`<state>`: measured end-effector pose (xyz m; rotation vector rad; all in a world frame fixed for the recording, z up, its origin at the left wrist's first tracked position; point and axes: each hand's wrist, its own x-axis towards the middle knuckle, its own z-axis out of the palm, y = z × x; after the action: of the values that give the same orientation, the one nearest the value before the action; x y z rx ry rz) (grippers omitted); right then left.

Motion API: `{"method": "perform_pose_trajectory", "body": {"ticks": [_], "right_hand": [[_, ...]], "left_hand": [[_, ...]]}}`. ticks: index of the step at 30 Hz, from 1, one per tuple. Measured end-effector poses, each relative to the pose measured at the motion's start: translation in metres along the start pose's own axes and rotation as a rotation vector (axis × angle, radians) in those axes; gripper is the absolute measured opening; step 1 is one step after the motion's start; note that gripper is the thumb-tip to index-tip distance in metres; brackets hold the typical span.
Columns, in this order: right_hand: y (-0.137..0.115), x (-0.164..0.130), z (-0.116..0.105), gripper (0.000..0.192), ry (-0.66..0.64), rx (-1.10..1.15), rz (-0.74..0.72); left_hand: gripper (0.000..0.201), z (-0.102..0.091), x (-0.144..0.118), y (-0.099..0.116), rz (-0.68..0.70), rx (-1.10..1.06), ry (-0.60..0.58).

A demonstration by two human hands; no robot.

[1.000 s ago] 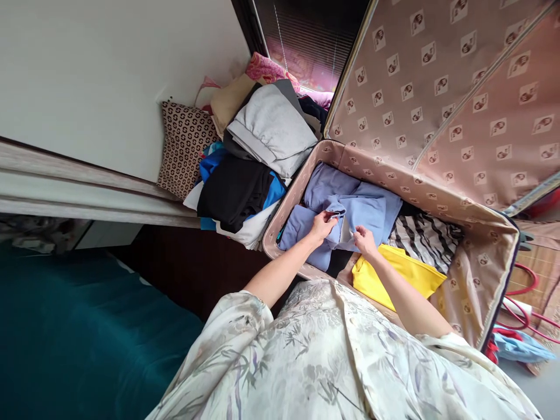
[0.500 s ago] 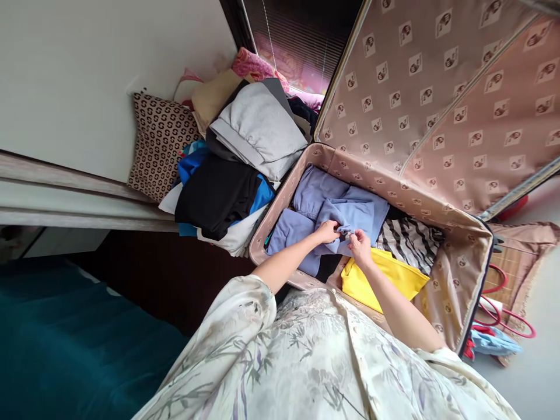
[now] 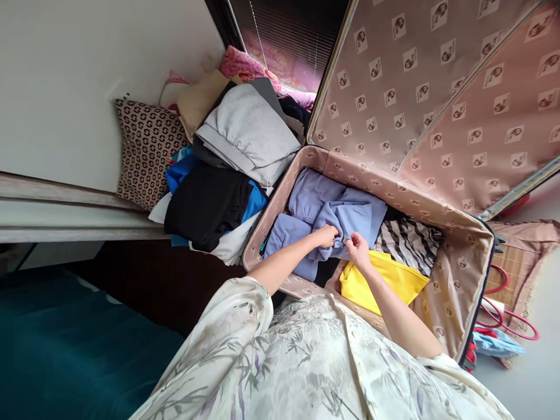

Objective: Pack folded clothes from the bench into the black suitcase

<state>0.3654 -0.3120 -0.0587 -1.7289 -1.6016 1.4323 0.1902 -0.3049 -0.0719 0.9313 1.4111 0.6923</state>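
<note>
No legible text, numbers or brand names anywhere in view.
Suitcase lining (image 3: 437, 76): repeated small square emblem, dark figure on pale ground; too small to read, no lettering resolved.
Patterned cushion (image 3: 146, 149): repeating dark ring-like motif on cream; could be monogram, cannot tell.
Clothing in suitcase and on pile: no readable labels.

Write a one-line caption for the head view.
Both hands, left and right, pinch a lavender garment inside an open suitcase.

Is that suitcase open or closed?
Open: the suitcase lid stands raised, and the lilac garment lies inside under both hands.
</note>
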Motion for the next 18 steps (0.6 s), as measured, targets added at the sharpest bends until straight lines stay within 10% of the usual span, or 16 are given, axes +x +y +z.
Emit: {"method": "perform_pose_trajectory", "body": {"ticks": [4,9,18], "right_hand": [[-0.002,0.005,-0.002,0.025,0.143,-0.462,-0.212],[-0.021,0.024,0.005,0.057,-0.018,-0.931,-0.421],[-0.04,0.049,-0.008,0.045,-0.158,-1.009,-0.43]], "left_hand": [[0.026,0.001,-0.004,-0.006,0.059,0.157,-0.046],[0.025,0.002,-0.008,-0.013,0.114,0.327,-0.031],[0.026,-0.001,-0.007,-0.017,0.113,0.302,-0.047]]}}
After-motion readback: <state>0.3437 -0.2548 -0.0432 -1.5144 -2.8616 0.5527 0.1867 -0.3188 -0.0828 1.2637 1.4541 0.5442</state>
